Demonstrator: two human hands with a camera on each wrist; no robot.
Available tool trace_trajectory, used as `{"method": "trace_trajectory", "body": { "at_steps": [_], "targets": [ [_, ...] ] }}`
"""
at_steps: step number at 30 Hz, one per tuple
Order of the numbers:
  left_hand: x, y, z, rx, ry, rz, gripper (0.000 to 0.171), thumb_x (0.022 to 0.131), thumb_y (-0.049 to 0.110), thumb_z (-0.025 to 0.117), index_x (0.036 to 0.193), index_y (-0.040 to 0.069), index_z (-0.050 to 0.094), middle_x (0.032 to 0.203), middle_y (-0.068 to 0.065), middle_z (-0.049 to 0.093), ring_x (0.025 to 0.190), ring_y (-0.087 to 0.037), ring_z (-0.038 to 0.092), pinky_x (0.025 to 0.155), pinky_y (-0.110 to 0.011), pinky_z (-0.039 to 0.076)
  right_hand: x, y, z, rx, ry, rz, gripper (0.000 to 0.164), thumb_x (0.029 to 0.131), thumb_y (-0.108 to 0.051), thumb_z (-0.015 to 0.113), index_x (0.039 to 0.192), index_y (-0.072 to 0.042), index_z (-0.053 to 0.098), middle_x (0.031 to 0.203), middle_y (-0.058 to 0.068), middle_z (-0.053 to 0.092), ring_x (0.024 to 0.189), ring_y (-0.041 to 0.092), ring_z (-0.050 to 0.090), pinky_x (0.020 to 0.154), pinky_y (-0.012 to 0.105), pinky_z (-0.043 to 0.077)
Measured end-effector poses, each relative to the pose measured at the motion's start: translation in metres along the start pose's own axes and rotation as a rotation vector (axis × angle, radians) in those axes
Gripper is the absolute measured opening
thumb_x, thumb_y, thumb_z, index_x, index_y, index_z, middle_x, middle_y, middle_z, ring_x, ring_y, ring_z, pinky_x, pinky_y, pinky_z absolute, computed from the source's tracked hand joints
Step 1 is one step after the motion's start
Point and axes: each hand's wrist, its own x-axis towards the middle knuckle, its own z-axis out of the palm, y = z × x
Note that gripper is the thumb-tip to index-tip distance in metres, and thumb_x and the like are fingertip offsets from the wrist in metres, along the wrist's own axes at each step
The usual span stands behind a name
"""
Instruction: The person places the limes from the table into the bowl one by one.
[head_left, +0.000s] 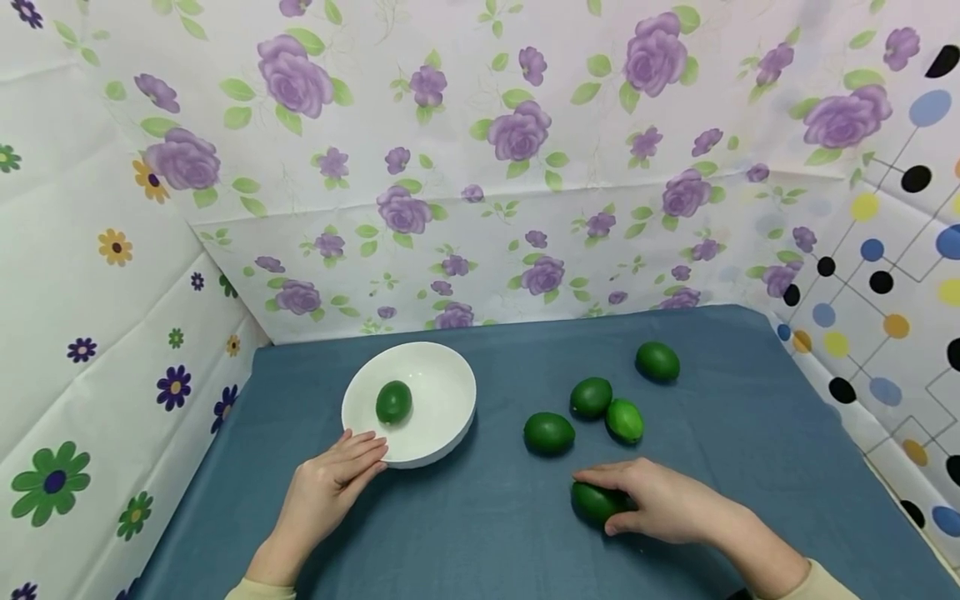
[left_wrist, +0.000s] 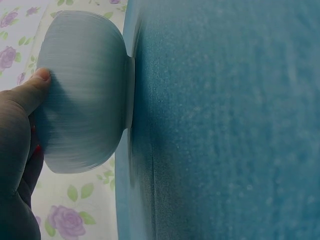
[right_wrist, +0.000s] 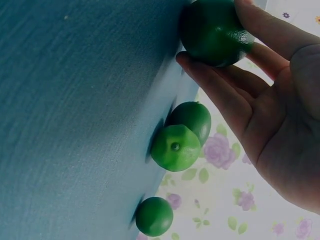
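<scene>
A white bowl [head_left: 442,417] stands on the table's left side with one green lime [head_left: 393,402] in it. My left hand [head_left: 330,487] holds the bowl's near left rim, its fingers over the edge. In the left wrist view the thumb [left_wrist: 37,87] presses the bowl's outer wall [left_wrist: 85,100]; the other fingers are mostly hidden. To the right, my right hand [head_left: 663,504] grips another lime [head_left: 596,502] between thumb and fingers, low at the cloth. The right wrist view shows this lime [right_wrist: 212,32] with the thumb on one side and fingers on the other.
Beyond my right hand lie several limes: a dark one [head_left: 549,434], one [head_left: 591,397] touching a lighter lime [head_left: 625,421], and one farther back [head_left: 657,362]. A blue cloth [head_left: 480,533] covers the table. Patterned sheets [head_left: 465,150] enclose its back and sides.
</scene>
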Motion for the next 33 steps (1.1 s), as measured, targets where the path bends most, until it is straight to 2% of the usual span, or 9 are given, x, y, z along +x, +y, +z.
{"method": "trace_trajectory", "body": {
  "at_steps": [14,33],
  "targets": [
    [0.0008,0.0017,-0.0003,0.0,-0.032,-0.031,0.031,0.084,0.02,0.081,0.114,0.015,0.078,0.117,0.005,0.071,0.115,-0.017,0.065,0.115,-0.029,0.037,0.0006,0.0016,0.002,-0.016,-0.002,0.014,0.067,0.088,-0.036,0.076,0.149,-0.029,0.048,0.144,-0.011,0.051,0.132,0.014,0.05,0.103,0.039,0.052],
    [-0.0001,0.0013,-0.0011,0.002,-0.02,-0.022,0.031,0.083,0.019,0.082,0.114,0.014,0.078,0.116,0.004,0.072,0.114,-0.018,0.066,0.115,-0.03,0.037,0.0017,-0.0009,0.002,-0.022,-0.006,0.029,0.068,0.088,-0.039,0.076,0.149,-0.03,0.048,0.144,-0.011,0.052,0.131,0.014,0.051,0.103,0.041,0.052]
  ]
}}
